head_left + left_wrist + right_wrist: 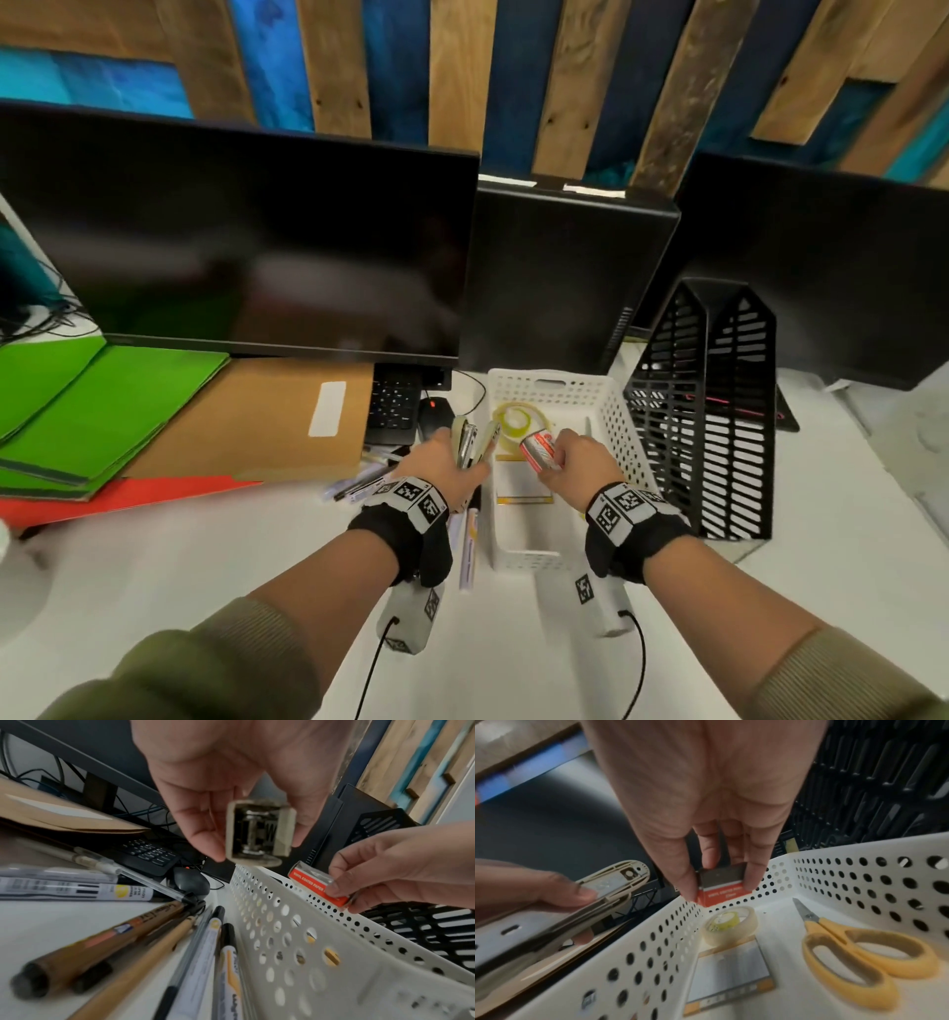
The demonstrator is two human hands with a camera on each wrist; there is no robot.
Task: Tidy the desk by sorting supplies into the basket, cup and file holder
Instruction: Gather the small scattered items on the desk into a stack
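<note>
My left hand (445, 459) grips a beige stapler (471, 442) (259, 833) (582, 908) just left of the white perforated basket (613, 411) (295, 939) (641, 953). My right hand (575, 457) pinches a small red and clear paper clip box (538, 450) (317, 886) (722, 889) above the basket. Inside the basket lie a tape roll (731, 925), yellow scissors (854, 951) and a sticky note pad (731, 977). The black mesh file holder (714, 426) stands to the basket's right. Several pens and pencils (144, 933) lie on the desk left of the basket.
Green, brown and red folders (154, 411) are stacked at the left under a monitor (246, 246). A keyboard (395, 401) and mouse (436, 411) sit behind the pens. A computer tower (565, 277) and a second monitor (821, 267) stand at the back.
</note>
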